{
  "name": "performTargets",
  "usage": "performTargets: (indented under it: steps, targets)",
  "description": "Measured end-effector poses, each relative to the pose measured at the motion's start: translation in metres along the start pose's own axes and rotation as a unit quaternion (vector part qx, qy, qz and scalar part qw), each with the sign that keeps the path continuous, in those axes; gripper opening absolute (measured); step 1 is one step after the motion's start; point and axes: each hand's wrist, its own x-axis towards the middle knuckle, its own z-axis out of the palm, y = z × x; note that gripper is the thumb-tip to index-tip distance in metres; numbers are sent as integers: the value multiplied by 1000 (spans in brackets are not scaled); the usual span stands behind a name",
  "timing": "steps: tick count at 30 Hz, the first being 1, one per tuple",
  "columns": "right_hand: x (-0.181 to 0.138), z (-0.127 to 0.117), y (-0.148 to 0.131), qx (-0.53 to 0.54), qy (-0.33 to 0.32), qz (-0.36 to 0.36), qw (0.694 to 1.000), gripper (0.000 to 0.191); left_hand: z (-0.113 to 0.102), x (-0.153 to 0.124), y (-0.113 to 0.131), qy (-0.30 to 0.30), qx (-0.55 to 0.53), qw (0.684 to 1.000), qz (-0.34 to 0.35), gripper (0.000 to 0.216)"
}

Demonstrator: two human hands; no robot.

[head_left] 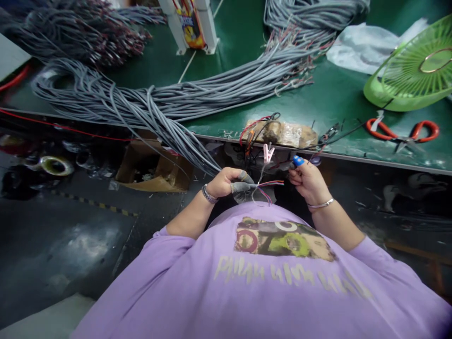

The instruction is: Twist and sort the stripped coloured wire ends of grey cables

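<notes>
My left hand (226, 181) is closed around the end of a grey cable (197, 150), with grey finger cots on the thumb and forefinger. Thin coloured wires (270, 184) fan out of the cable end toward my right hand (309, 181). That hand is closed in a pinch at the wire tips and wears a blue finger cot (298, 160). Both hands sit just below the edge of the green workbench (247, 94), in front of my purple shirt. A pink clip (268, 153) hangs at the bench edge above the wires.
A thick bundle of grey cables (212, 89) runs across the bench and drops off its edge. A green fan (413, 70) and orange-handled scissors (402, 132) lie at right. A brown block with wires (282, 132) sits on the bench edge. A cardboard box (151, 167) stands below.
</notes>
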Motion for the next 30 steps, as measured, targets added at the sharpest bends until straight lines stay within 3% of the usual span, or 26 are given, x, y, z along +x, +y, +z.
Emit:
performTargets:
  steps: [5, 9, 14, 16, 19, 21, 26, 30]
  targets:
    - [6, 11, 14, -8, 12, 51, 999, 56, 5, 8, 3, 81, -31, 996, 13, 40]
    - [14, 30, 11, -21, -103, 118, 987, 57, 8, 18, 4, 124, -53, 991, 20, 40]
    - [21, 51, 0, 2, -204, 127, 971, 51, 10, 29, 4, 156, -65, 985, 32, 40]
    - [22, 55, 1, -10, -191, 89, 977, 51, 11, 32, 3, 164, -62, 984, 39, 40]
    - [21, 58, 7, -43, -101, -24, 994, 58, 10, 37, 0, 175, -57, 982, 44, 40]
    - [22, 60, 11, -52, -59, -58, 995, 63, 9, 40, -4, 173, -51, 983, 36, 41]
    - [30, 65, 9, 10, -104, 56, 993, 64, 12, 43, -18, 163, -40, 986, 2, 46]
    - [32, 68, 5, 68, -116, 79, 988, 60, 14, 40, -22, 153, -37, 987, -1, 45]
